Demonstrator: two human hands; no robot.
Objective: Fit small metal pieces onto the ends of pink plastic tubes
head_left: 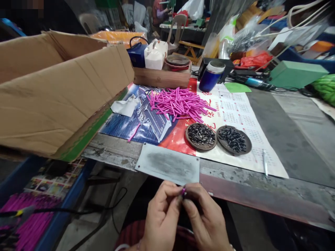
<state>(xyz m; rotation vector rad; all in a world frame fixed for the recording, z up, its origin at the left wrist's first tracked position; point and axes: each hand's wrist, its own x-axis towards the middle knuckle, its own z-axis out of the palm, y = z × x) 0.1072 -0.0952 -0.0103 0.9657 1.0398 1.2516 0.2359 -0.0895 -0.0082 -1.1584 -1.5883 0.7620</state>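
Note:
My left hand (163,216) and my right hand (203,218) meet just in front of the table edge, fingertips pinched together. Between them shows the end of a magenta stick (183,190), held by my left fingers. A tiny dark and shiny bit sits at my right fingertips, too small to name. Beyond the hands lies a grey metal plate (167,164) with a dark smear. Farther back is a heap of magenta sticks (180,103), with one single stick (134,132) apart. Two round dishes hold small black shiny parts (201,135) and thin dark pieces (232,139).
A big cardboard box (65,94) stands at the left. Below it, a blue crate (49,223) holds many magenta sticks. A blue tumbler (211,76), a white pen (265,162) and a green box (298,75) are on the table. A person (159,12) sits far back.

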